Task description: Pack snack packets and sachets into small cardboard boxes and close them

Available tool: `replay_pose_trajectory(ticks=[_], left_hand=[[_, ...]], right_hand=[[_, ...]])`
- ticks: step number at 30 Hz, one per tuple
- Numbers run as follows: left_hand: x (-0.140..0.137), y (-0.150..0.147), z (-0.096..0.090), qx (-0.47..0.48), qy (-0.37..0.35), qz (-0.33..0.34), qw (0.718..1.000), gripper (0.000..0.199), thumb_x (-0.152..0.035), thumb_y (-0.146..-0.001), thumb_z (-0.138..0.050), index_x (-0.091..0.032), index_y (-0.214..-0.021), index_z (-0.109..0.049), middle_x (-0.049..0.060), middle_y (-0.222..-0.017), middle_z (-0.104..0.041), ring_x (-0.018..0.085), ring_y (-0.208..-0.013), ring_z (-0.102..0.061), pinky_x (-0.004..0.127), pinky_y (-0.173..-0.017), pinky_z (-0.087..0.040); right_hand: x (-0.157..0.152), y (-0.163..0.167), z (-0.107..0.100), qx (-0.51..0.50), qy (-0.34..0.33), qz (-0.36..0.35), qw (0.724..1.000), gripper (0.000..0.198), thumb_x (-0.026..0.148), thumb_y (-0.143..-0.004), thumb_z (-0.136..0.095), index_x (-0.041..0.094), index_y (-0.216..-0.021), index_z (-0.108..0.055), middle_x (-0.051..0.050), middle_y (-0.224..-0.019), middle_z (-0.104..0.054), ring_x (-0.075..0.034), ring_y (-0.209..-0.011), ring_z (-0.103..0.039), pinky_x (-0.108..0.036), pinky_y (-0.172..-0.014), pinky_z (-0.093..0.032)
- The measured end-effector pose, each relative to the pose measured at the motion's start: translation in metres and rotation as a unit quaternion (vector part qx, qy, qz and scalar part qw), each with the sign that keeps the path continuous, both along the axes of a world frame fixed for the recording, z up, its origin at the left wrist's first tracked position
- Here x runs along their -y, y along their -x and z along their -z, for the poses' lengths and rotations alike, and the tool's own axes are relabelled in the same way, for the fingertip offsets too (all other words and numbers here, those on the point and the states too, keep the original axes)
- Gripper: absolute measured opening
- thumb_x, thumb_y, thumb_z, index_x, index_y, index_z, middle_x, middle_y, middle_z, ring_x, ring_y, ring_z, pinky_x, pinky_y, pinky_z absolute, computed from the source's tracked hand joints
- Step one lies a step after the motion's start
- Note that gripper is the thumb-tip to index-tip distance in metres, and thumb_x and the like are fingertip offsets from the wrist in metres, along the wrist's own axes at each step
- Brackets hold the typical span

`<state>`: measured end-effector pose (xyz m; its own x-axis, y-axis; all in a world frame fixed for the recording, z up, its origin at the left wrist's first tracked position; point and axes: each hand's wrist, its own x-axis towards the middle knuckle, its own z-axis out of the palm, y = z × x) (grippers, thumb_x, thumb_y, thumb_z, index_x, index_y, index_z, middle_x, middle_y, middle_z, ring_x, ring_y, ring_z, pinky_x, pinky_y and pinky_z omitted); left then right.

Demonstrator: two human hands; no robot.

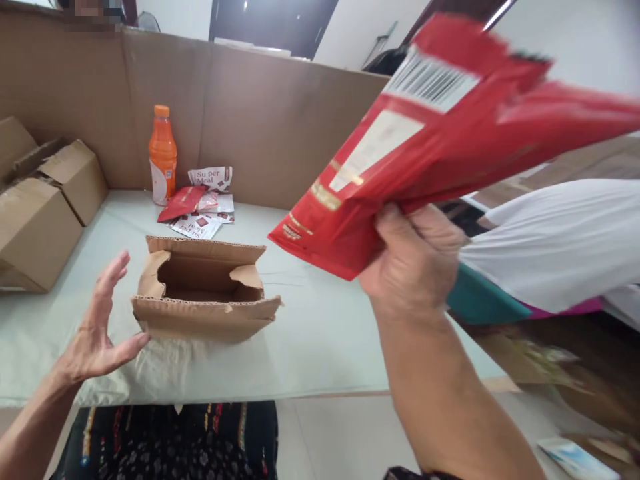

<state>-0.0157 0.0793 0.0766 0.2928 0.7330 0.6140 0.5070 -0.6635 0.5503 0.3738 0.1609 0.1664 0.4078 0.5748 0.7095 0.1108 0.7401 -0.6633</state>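
My right hand [415, 257] grips a large red plastic packet [440, 147] near its lower edge and holds it up at the right, above the table. A white barcode label shows on its upper part. On the table stands a small cardboard box [205, 320] with its top flaps apart; its inside looks dark. My left hand [103, 327] is spread at the left side of this box, fingers apart, the thumb close to its front left corner. Nothing is in that hand.
An orange drink bottle [163, 157] stands at the back, beside a pile of small red and white sachets [197, 207]. More cardboard boxes [40, 220] are at the left. A tall cardboard panel [260, 120] runs behind the pale table cover [320, 333]. White cloth [560, 240] lies at the right.
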Motion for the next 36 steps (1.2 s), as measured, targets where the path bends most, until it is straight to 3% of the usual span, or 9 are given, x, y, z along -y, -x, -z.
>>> replay_pose_trajectory(ticks=[5, 8, 11, 14, 17, 20, 25, 31, 36], left_hand=[[-0.003, -0.021, -0.058, -0.147, -0.072, 0.049, 0.985, 0.071, -0.029, -0.092, -0.07, -0.028, -0.158, -0.043, 0.012, -0.152, -0.06, 0.036, -0.15, -0.047, 0.06, -0.126, -0.036], [-0.01, -0.03, -0.075, -0.223, -0.101, 0.093, 0.965, 0.042, -0.029, -0.092, -0.065, -0.021, -0.134, -0.064, 0.01, -0.123, -0.076, 0.029, -0.121, -0.071, 0.056, -0.123, -0.039], [-0.01, -0.033, -0.081, -0.271, -0.127, 0.077, 0.951, 0.024, -0.025, -0.093, -0.057, -0.018, -0.112, -0.07, 0.005, -0.094, -0.077, 0.022, -0.086, -0.074, 0.055, -0.119, -0.042], [-0.004, -0.034, -0.083, -0.308, -0.166, 0.026, 0.937, 0.02, -0.023, -0.094, -0.053, -0.019, -0.102, -0.071, 0.003, -0.081, -0.072, 0.02, -0.075, -0.069, 0.051, -0.107, -0.049], [0.001, -0.034, -0.081, -0.323, -0.188, -0.006, 0.928, 0.017, -0.025, -0.095, -0.053, -0.019, -0.09, -0.069, 0.004, -0.075, -0.068, 0.021, -0.076, -0.066, 0.045, -0.094, -0.052], [0.003, -0.036, -0.079, -0.317, -0.187, -0.014, 0.93, 0.016, -0.023, -0.094, -0.054, -0.021, -0.082, -0.064, 0.003, -0.075, -0.067, 0.022, -0.077, -0.064, 0.042, -0.087, -0.052], [0.006, -0.036, -0.078, -0.286, -0.15, 0.034, 0.946, 0.014, -0.015, -0.092, -0.054, -0.02, -0.083, -0.062, 0.005, -0.095, -0.071, 0.019, -0.086, -0.067, 0.045, -0.1, -0.052], [0.006, -0.031, -0.079, -0.281, -0.123, 0.053, 0.95, 0.016, -0.016, -0.092, -0.053, -0.021, -0.08, -0.062, 0.009, -0.11, -0.073, 0.022, -0.101, -0.071, 0.051, -0.115, -0.048], [0.0, -0.03, -0.085, -0.273, -0.04, 0.111, 0.955, 0.014, -0.013, -0.084, -0.055, -0.022, -0.084, -0.066, 0.006, -0.112, -0.077, 0.023, -0.102, -0.073, 0.054, -0.124, -0.041]], right_hand=[[0.009, 0.04, -0.012, 0.062, 0.055, -0.136, 0.987, 0.028, 0.056, -0.077, -0.085, 0.029, -0.076, -0.078, 0.001, -0.083, -0.075, -0.023, -0.084, -0.069, -0.046, -0.086, -0.061], [0.006, 0.064, -0.007, 0.106, 0.116, -0.257, 0.953, 0.035, 0.059, -0.071, -0.088, 0.025, -0.078, -0.08, -0.001, -0.083, -0.076, -0.022, -0.081, -0.068, -0.04, -0.079, -0.061], [0.004, 0.069, -0.003, 0.19, 0.169, -0.32, 0.912, 0.036, 0.057, -0.071, -0.086, 0.022, -0.075, -0.08, -0.001, -0.075, -0.073, -0.02, -0.076, -0.064, -0.035, -0.071, -0.056], [0.008, 0.062, -0.007, 0.308, 0.214, -0.303, 0.876, 0.031, 0.05, -0.082, -0.074, 0.02, -0.076, -0.08, 0.0, -0.07, -0.068, -0.017, -0.07, -0.059, -0.03, -0.067, -0.049], [0.015, 0.061, -0.016, 0.476, 0.231, -0.248, 0.811, 0.025, 0.031, -0.089, -0.061, 0.02, -0.079, -0.08, 0.001, -0.069, -0.068, -0.014, -0.066, -0.056, -0.027, -0.065, -0.041], [0.018, 0.075, -0.022, 0.637, 0.223, -0.202, 0.709, 0.028, 0.011, -0.087, -0.054, 0.02, -0.075, -0.078, -0.001, -0.072, -0.071, -0.013, -0.066, -0.052, -0.028, -0.065, -0.036], [0.006, 0.104, -0.01, 0.722, 0.233, -0.284, 0.586, 0.027, 0.005, -0.087, -0.055, 0.016, -0.072, -0.075, -0.001, -0.067, -0.067, -0.012, -0.061, -0.044, -0.028, -0.061, -0.031], [-0.009, 0.117, 0.016, 0.703, 0.284, -0.354, 0.548, 0.022, 0.008, -0.093, -0.057, 0.015, -0.083, -0.076, 0.001, -0.07, -0.066, -0.011, -0.063, -0.049, -0.024, -0.06, -0.033], [-0.007, 0.119, 0.021, 0.696, 0.274, -0.363, 0.556, 0.025, 0.007, -0.094, -0.054, 0.015, -0.09, -0.077, -0.003, -0.082, -0.075, -0.013, -0.065, -0.054, -0.025, -0.061, -0.034]])
